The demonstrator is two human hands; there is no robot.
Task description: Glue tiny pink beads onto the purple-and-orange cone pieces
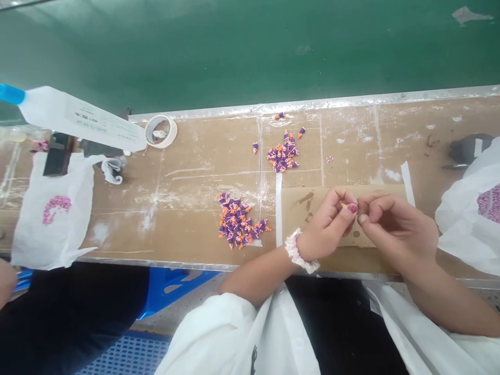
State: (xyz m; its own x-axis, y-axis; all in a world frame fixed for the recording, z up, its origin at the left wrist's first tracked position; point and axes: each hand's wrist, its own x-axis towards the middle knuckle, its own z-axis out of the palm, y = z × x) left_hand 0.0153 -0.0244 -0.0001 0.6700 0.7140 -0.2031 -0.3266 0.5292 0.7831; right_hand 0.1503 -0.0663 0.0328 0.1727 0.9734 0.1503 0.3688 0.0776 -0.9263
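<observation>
My left hand (326, 223), with a lacy white band (300, 252) at its wrist, pinches a tiny figurine (342, 204), of which only an orange bit shows between the fingers. Touching or almost touching it is my right hand (402, 229), its thumb and index finger pressed together; whatever they hold is too small to make out. Both are over a cardboard sheet (375, 195) taped to the table. To the left lies a pile of small purple-and-orange figurines (238, 224). A second figurine cluster (282, 153) sits farther back, with a few stray ones around it.
Tiny pink-and-white bits (329, 159) lie behind my hands. White paper (457, 219) with pink pieces (490, 202) is at right, near a dark object (466, 150). Leftward are a tape roll (172, 136), a large bottle (78, 117), a phone (58, 154) and another paper (31, 224).
</observation>
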